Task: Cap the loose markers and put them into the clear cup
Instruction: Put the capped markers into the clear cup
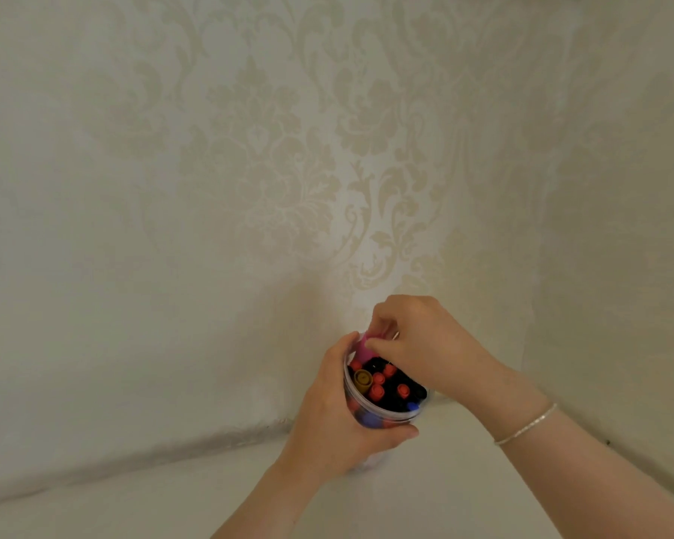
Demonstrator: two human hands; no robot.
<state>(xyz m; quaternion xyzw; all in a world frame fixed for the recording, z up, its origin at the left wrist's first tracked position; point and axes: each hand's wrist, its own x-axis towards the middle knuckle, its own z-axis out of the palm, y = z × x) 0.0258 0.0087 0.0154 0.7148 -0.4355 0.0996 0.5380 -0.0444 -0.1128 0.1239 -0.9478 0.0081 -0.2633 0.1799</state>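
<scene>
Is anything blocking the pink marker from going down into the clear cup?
Yes: the clear cup is crowded with capped markers. The pink marker, pinched by the right hand, sits at the far rim.

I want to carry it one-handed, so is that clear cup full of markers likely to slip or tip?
Probably top-heavy: the markers crowd the clear cup to its rim. Its smooth wall may be slippery, though the left hand wraps it well.

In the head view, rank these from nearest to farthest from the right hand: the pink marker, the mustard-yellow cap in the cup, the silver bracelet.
1. Pink marker: pinched in the right hand, at the far rim of the clear plastic cup.
2. Mustard-yellow cap: inside the cup, on its left side.
3. Silver bracelet: up the right forearm, past the wrist.
</scene>
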